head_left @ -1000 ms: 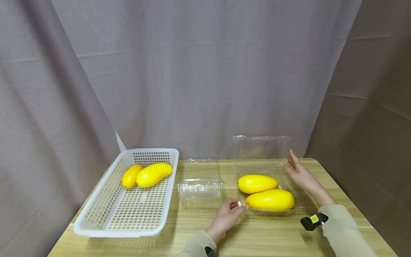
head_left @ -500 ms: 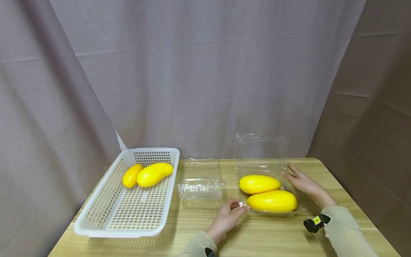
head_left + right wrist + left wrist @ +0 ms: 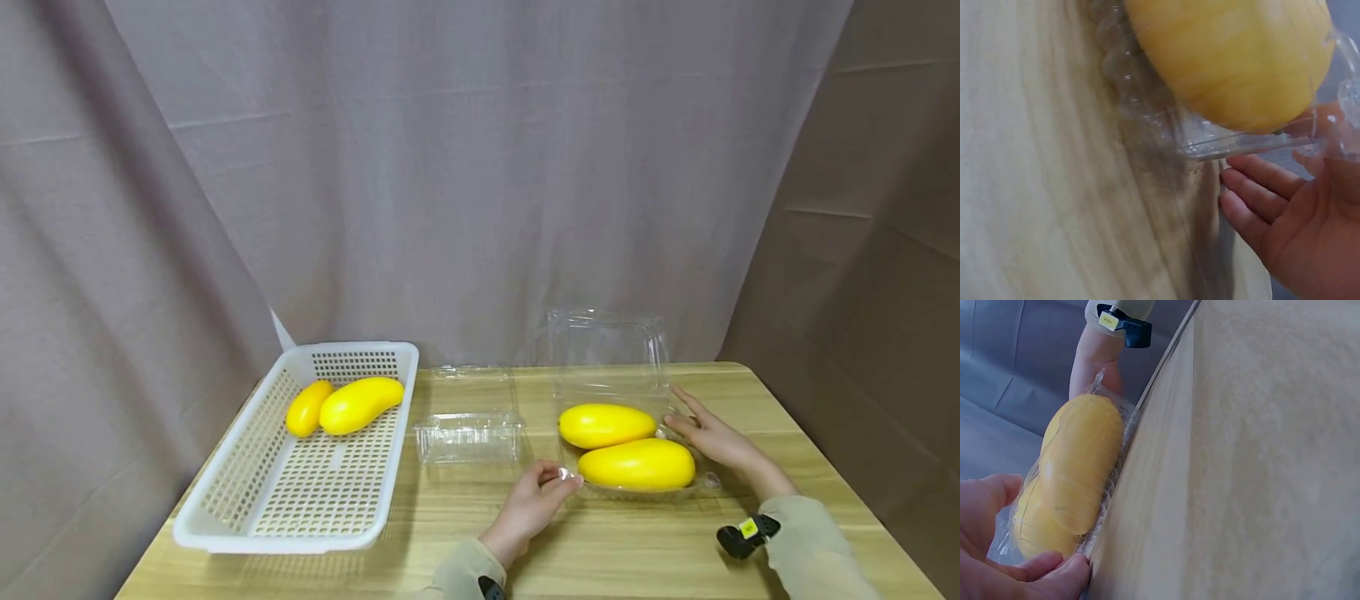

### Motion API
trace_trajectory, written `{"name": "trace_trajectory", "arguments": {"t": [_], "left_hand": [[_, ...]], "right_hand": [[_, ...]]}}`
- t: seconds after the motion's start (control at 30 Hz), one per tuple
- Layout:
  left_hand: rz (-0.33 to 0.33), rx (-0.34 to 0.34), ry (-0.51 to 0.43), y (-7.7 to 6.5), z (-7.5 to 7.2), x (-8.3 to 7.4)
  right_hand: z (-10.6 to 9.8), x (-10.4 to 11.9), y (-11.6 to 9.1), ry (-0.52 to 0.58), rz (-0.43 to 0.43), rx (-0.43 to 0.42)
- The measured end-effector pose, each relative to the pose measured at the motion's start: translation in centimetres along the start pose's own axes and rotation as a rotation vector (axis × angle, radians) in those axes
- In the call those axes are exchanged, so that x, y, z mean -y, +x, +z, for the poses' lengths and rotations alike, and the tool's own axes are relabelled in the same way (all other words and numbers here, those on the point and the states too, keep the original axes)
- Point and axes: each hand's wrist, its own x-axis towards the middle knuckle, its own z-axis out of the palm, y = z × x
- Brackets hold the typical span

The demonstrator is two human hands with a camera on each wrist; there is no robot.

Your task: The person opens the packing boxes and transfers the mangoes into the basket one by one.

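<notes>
A clear plastic clamshell box (image 3: 708, 482) sits on the wooden table at centre right, its lid (image 3: 607, 346) standing up behind it. Two yellow mangoes (image 3: 606, 425) (image 3: 637, 464) lie inside. My left hand (image 3: 564, 479) pinches the box's near-left corner. In the left wrist view the fingers (image 3: 1047, 570) curl at the box edge beside a mango (image 3: 1079, 469). My right hand (image 3: 693, 421) lies flat with straight fingers against the box's right side. The right wrist view shows those fingers (image 3: 1260, 194) under the box rim (image 3: 1241, 145), below a mango (image 3: 1235, 56).
A white perforated basket (image 3: 225, 533) stands at the left with two more mangoes (image 3: 360, 404) (image 3: 306, 408) at its far end. A small closed clear box (image 3: 468, 437) sits mid-table, and another clear piece (image 3: 472, 375) lies behind it. Grey curtain hangs behind the table.
My right hand has come down from beside the raised lid to the table at the box's right edge. The left hand has kept its pinch on the corner.
</notes>
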Motion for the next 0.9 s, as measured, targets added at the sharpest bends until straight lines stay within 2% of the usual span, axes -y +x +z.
{"name": "trace_trajectory", "arguments": {"t": [0.23,0.6,0.77,0.9], "left_hand": [[0.002,0.001,0.006,-0.1,0.0,0.0],[-0.006,0.078,-0.028,-1.7,-0.4,0.1],[-0.023,0.077,0.005,-2.2,-0.6,0.1],[-0.004,0.079,0.032,-2.5,-0.7,-0.3]], "right_hand": [[0.3,-0.1,-0.3,0.047,0.011,0.014],[0.6,-0.2,-0.8,0.088,0.011,0.07],[0.9,0.1,-1.2,0.096,0.019,0.09],[1.0,0.2,-1.3,0.106,0.027,0.094]]}}
